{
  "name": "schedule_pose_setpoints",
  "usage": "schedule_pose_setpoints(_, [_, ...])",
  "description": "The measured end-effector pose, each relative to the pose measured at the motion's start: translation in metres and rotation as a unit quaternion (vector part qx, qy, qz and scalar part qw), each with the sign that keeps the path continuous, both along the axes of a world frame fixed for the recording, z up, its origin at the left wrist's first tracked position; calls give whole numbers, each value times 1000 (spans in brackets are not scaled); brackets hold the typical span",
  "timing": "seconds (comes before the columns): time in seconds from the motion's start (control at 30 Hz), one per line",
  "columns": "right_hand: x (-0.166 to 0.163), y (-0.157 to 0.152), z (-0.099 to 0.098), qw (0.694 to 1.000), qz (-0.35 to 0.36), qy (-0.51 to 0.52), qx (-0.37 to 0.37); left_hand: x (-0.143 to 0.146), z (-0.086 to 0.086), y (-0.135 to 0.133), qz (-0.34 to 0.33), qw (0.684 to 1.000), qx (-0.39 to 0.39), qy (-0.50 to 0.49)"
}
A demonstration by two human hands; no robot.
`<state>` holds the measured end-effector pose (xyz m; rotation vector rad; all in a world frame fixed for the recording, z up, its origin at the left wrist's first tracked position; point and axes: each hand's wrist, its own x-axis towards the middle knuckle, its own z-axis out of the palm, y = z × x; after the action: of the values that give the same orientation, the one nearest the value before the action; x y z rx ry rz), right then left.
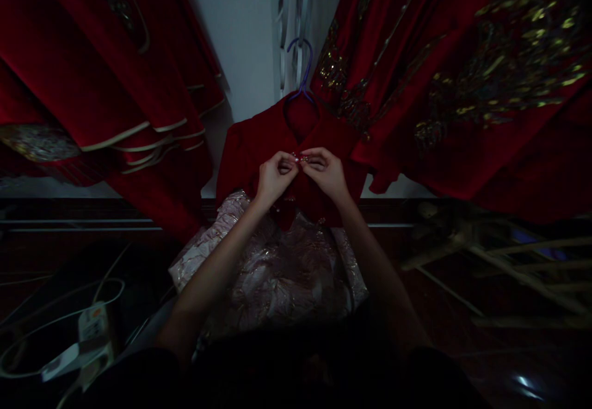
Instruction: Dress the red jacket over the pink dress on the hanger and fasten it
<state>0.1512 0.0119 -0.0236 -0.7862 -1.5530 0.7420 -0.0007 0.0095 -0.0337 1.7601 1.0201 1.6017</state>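
Observation:
A small dark red jacket (245, 150) hangs on a purple hanger (303, 70) against a white wall. Below it hangs a pale pink, gold-patterned skirt (277, 273). My left hand (275, 177) and my right hand (326, 171) meet at the jacket's front, just below the collar. Both hands are closed in a pinch on a small fastening at the jacket's front opening. The fastening itself is too small and dim to make out clearly.
Large red garments with cream trim (139, 131) hang at the left, and red ones with gold embroidery (499, 70) at the right. A white power strip with cables (87, 341) lies on the dark floor at lower left. Pale wooden sticks (522, 261) lie at the right.

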Motion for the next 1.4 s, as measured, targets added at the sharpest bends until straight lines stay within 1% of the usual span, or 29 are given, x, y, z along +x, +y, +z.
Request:
schedule_pose_setpoints(0.1, [0, -1, -1, 1000, -11, -6, 16, -7, 9, -2, 2, 993, 55, 107])
schedule_pose_setpoints(0.2, [-2, -5, 1, 999, -36, -18, 27, -15, 19, -6, 5, 971, 109, 211])
schedule_pose_setpoints(0.33, [-3, -10, 5, 996, -58, -42, 56, -20, 29, -7, 9, 949, 134, 285])
schedule_pose_setpoints(0.47, [-2, -14, 7, 994, -53, -59, 74, -20, 32, -3, 8, 938, 141, 315])
schedule_pose_setpoints(0.63, [1, -13, 7, 996, -27, -40, 76, -16, 31, -1, 14, 931, 157, 329])
schedule_pose_setpoints(0.77, [1, -7, 2, 998, -17, -15, 55, -15, 29, -1, 6, 931, 159, 329])
schedule_pose_setpoints(0.87, [2, -2, -2, 999, -22, 10, 29, -17, 31, -1, -10, 928, 162, 336])
schedule_pose_setpoints(0.93, [3, -1, -3, 999, -22, 7, 23, -18, 34, -1, -17, 918, 175, 355])
schedule_pose_setpoints(1.03, [2, -1, 0, 998, -23, -28, 45, -15, 37, -2, -22, 903, 191, 384])
schedule_pose_setpoints(1.07, [2, -1, 1, 997, -30, -43, 55, -13, 37, -3, -20, 905, 187, 381])
schedule_pose_setpoints(1.13, [0, -3, 1, 995, -46, -61, 71, -7, 31, -5, -7, 925, 161, 344])
schedule_pose_setpoints(1.23, [-1, -12, -7, 993, -64, -68, 76, 0, 15, -7, 1, 972, 83, 218])
schedule_pose_setpoints(1.3, [3, -23, -18, 991, -69, -104, 50, 3, 3, -8, -35, 992, 11, 121])
schedule_pose_setpoints(1.33, [7, -30, -24, 989, -71, -130, 27, 4, -2, -9, -62, 995, -26, 77])
schedule_pose_setpoints(1.4, [17, -42, -34, 981, -80, -176, -25, 3, -7, -10, -113, 989, -90, 13])
